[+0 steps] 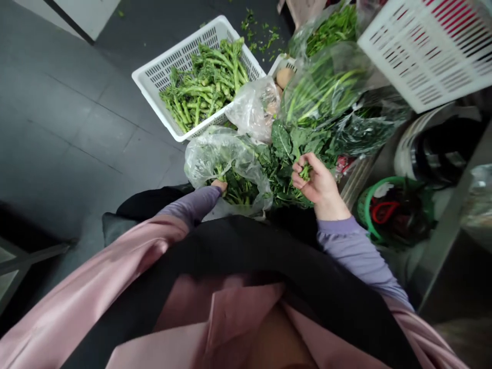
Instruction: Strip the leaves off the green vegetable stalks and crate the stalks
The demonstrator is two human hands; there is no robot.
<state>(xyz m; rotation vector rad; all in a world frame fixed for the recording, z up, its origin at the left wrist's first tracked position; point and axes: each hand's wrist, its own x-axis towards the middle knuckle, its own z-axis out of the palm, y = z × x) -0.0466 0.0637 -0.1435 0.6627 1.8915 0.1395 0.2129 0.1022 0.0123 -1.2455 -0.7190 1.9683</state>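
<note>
My left hand (220,185) reaches into a clear plastic bag (202,148) of leafy green stalks (242,190). Most of its fingers are hidden by the bag and greens; a pale green stem shows beside it. My right hand (315,182) is raised to the right of the bag, fingers curled round a small bunch of greens (305,172). Beneath and behind it lies a heap of loose dark green leaves (284,141). Beyond the bag, a white slotted basket (161,115) holds many trimmed green stalks with small florets (203,87).
Bagged greens (326,92) and a crumpled clear bag (255,110) lie behind the leaves, beside round brown items (284,77). A white crate (426,56) juts in at upper right. At right stands a green basket (369,205). Leaf scraps (265,38) litter the grey floor (96,113).
</note>
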